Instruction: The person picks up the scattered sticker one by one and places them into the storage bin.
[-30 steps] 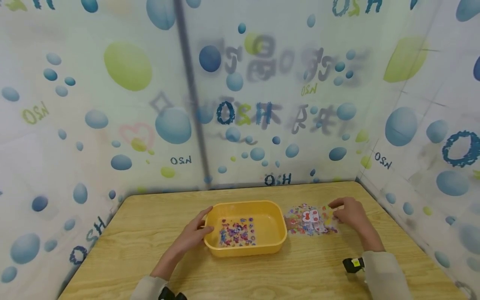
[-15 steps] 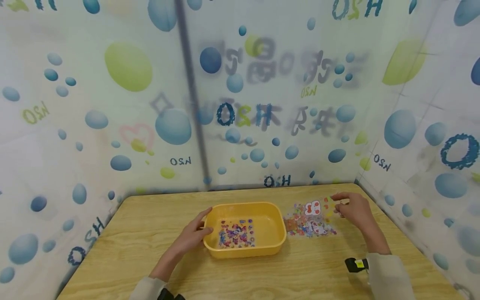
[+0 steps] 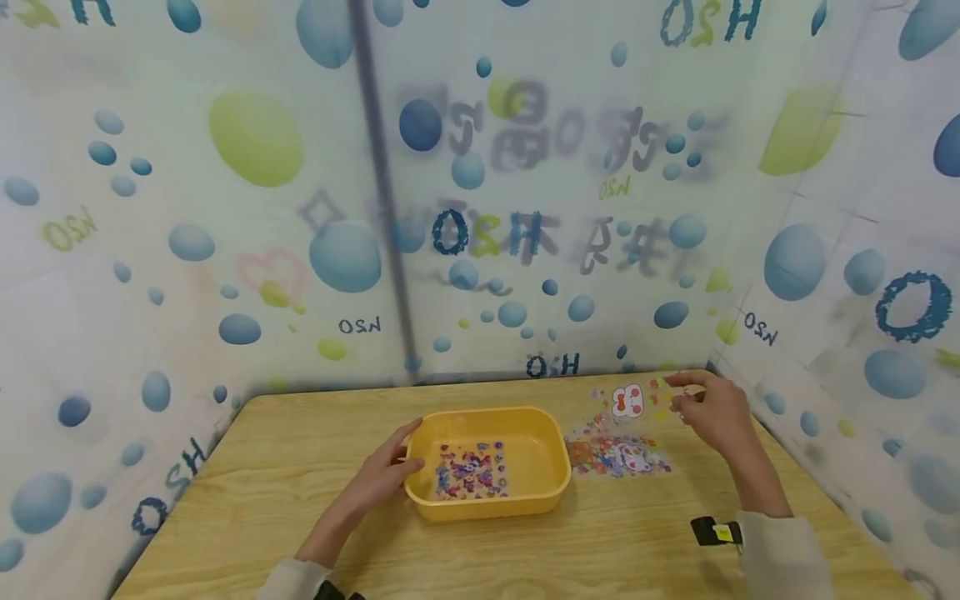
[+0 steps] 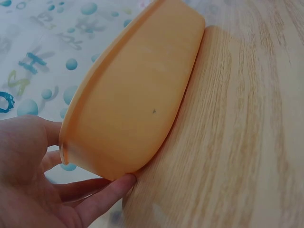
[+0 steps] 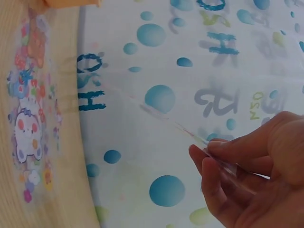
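Right hand lifts a clear sticker sheet to the right of a yellow tray the left hand steadies.

Head view: left hand (image 3: 378, 481) rests against the yellow tray (image 3: 557, 487), which lies lengthwise across the wooden table (image 3: 247, 517); right hand (image 3: 708, 412) pinches the lifted sticker sheet (image 3: 628, 401) above another sheet (image 3: 618, 457).
Left wrist view: fingers (image 4: 102, 197) curl under the tray's end wall.
Right wrist view: fingertips (image 5: 209, 164) pinch the sheet's edge, nothing in the way.
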`<action>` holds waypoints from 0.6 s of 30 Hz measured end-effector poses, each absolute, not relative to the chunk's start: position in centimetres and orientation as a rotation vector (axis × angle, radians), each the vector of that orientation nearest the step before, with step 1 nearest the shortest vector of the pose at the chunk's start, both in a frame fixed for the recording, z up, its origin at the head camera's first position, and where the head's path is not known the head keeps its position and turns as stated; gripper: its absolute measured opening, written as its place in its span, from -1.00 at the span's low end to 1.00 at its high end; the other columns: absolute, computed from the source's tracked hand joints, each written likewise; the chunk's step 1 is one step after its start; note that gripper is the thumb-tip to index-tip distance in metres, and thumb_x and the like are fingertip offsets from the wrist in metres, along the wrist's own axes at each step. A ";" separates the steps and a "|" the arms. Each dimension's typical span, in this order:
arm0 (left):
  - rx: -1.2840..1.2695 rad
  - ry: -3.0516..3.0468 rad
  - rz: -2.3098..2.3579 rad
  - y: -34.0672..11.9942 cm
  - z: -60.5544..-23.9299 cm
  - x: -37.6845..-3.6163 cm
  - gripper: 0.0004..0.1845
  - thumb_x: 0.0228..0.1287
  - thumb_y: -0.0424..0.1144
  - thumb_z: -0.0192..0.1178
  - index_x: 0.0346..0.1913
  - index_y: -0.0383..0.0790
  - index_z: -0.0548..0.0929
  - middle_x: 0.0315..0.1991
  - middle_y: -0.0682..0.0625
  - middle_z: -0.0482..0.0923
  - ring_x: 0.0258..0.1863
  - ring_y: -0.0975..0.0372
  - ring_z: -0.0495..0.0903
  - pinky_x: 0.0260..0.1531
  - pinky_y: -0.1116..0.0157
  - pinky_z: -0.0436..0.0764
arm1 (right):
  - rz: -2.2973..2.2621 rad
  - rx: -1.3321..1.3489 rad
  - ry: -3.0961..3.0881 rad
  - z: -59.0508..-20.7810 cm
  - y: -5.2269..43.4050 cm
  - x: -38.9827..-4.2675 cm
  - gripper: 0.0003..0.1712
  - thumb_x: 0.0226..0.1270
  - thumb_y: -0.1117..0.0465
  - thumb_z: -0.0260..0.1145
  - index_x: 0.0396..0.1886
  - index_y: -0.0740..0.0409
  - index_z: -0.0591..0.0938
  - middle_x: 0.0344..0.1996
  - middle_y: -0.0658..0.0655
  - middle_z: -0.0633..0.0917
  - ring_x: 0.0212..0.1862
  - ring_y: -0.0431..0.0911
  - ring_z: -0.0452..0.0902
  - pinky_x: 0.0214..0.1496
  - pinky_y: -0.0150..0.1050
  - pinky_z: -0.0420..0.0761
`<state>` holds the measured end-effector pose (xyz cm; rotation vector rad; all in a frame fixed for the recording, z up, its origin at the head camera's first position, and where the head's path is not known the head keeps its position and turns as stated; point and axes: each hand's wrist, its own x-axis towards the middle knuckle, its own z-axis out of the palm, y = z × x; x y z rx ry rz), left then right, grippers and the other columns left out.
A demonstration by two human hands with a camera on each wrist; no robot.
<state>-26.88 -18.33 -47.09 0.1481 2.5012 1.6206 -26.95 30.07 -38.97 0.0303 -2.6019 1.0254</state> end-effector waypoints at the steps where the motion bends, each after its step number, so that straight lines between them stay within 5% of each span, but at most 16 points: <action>1: 0.151 2.499 1.621 -18.3 -47.1 -26.9 -0.31 0.52 -0.26 0.16 0.62 0.04 0.23 0.32 -0.40 0.47 0.06 0.02 0.64 -0.10 0.08 0.76 | 1.018 0.035 -2.594 -38.8 30.0 -26.8 -0.64 0.42 0.36 0.23 0.16 0.36 0.66 -0.02 0.46 0.72 -0.29 0.07 0.74 -0.47 -0.32 0.59; 10: 0.134 2.502 1.587 -18.3 -47.1 -27.0 -0.31 0.54 -0.22 0.13 0.64 0.08 0.20 0.37 -0.40 0.43 0.12 0.01 0.61 -0.04 0.11 0.75 | 1.008 0.044 -2.556 -37.6 29.3 -26.1 -0.64 0.44 0.34 0.25 0.18 0.33 0.66 -0.12 0.39 0.74 -0.39 -0.10 0.64 -0.53 -0.32 0.54; 18: 0.149 2.518 1.602 -18.4 -47.3 -27.0 -0.31 0.52 -0.24 0.16 0.63 0.06 0.23 0.36 -0.41 0.44 0.12 0.00 0.62 -0.05 0.04 0.76 | 1.003 0.045 -2.530 -36.9 28.4 -25.5 -0.63 0.48 0.32 0.24 0.22 0.29 0.65 -0.01 0.41 0.71 -0.26 0.03 0.70 -0.43 -0.40 0.62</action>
